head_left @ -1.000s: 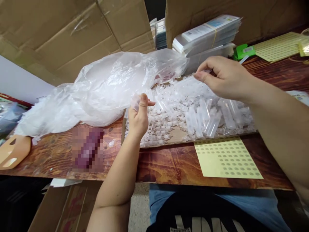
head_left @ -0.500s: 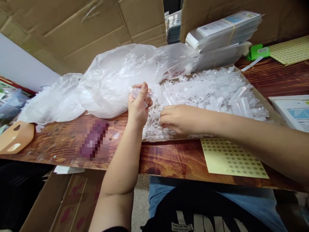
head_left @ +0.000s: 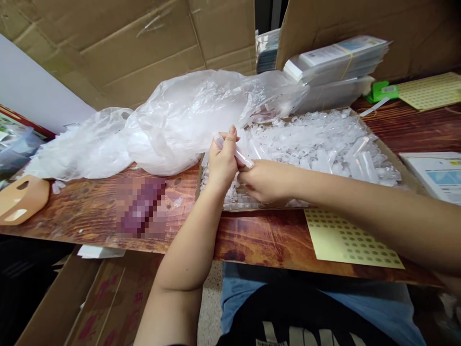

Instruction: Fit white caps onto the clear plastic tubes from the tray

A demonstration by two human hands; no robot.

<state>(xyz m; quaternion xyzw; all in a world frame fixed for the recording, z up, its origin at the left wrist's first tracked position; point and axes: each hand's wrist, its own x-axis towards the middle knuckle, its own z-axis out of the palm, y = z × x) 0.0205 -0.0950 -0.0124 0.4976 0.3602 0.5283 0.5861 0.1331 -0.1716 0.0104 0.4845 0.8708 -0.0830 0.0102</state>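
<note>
the tube (head_left: 244, 157) is translucent white, the bag (head_left: 180, 115) milky; the desk (head_left: 261, 238) is red-brown with dark grain, the sheet (head_left: 351, 240) pale yellow with grey oval dots.

I can't read a single word from here. Pale lettering on the black garment (head_left: 281, 307) at five o'clock is cut off; the marks on the yellow sticker sheet (head_left: 327, 242) at four are too tiny; print on the banded card stack (head_left: 345, 55) at two, and red markings on the cardboard box (head_left: 118, 293) at eight, stay illegible.
</note>
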